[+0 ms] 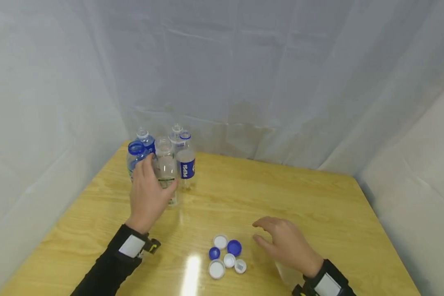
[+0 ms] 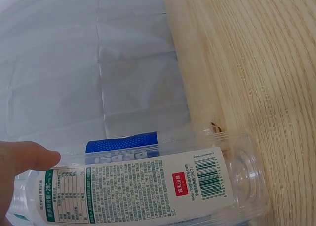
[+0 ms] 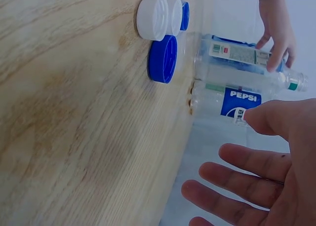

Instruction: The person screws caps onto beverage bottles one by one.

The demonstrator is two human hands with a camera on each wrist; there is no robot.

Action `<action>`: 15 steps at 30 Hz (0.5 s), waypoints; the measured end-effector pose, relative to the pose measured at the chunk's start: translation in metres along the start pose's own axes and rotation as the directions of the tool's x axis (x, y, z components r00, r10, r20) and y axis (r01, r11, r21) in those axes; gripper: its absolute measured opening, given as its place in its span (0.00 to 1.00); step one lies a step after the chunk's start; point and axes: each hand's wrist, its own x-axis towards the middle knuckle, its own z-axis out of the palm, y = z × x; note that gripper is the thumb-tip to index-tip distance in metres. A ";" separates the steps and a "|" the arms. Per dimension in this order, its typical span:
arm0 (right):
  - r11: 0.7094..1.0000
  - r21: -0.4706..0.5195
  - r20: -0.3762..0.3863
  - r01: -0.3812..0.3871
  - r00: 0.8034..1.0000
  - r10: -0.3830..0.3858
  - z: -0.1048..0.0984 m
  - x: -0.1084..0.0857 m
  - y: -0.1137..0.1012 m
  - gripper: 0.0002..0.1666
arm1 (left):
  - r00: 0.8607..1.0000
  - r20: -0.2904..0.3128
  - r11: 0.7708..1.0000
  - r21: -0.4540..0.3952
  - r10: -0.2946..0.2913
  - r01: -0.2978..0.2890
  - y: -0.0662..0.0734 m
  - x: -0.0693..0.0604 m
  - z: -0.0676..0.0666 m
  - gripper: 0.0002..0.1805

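My left hand [image 1: 148, 197] is around a clear, capless plastic bottle [image 1: 166, 164], thumb on its right side and fingers on its left. A white label [image 2: 138, 191] with green print and a barcode shows on that bottle in the left wrist view. A blue-necked bottle [image 1: 136, 149] stands just left of these fingers. Over the table my right hand [image 1: 286, 244] hovers with relaxed, spread fingers and nothing in it. Left of it lie loose caps: a large blue cap [image 1: 234, 248], a small blue cap [image 1: 214, 253] and several white caps [image 1: 216, 269].
Behind the held bottle stand a Pepsi bottle [image 1: 186, 164], another clear bottle [image 1: 176, 130] and a blue-labelled bottle [image 1: 143, 134], all capless. The wooden table [image 1: 266, 185] ends at a pale curtain [image 1: 244, 82] at the back, with pale sheets on both sides.
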 end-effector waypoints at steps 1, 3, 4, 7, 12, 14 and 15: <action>1.000 0.002 0.005 0.005 1.000 -0.005 0.001 0.000 -0.001 0.16 | 1.000 0.003 1.000 0.000 -0.002 0.002 0.000 0.000 -0.001 0.54; 1.000 0.008 0.014 0.014 1.000 -0.014 0.002 0.000 -0.003 0.16 | 1.000 0.008 1.000 0.000 -0.003 0.003 0.001 -0.001 -0.002 0.54; 1.000 0.010 0.015 0.017 1.000 -0.017 0.002 0.000 -0.004 0.16 | 1.000 0.009 1.000 -0.003 -0.003 0.003 0.001 -0.001 -0.003 0.53; 0.999 0.015 0.021 0.029 0.999 -0.030 0.004 0.001 -0.007 0.16 | 1.000 0.012 1.000 -0.009 -0.001 0.001 0.000 -0.001 -0.005 0.52; 0.999 0.015 0.039 0.052 0.998 -0.053 0.006 0.002 -0.010 0.16 | 1.000 0.021 1.000 -0.011 -0.004 0.004 0.001 -0.003 -0.006 0.52; 0.998 0.013 0.040 0.061 0.997 -0.061 0.007 0.002 -0.012 0.16 | 1.000 0.024 1.000 -0.015 -0.010 0.010 0.002 -0.005 -0.007 0.53; 0.998 0.015 0.039 0.063 0.997 -0.063 0.007 0.002 -0.012 0.15 | 0.999 0.029 1.000 -0.019 -0.015 0.015 0.002 -0.007 -0.006 0.53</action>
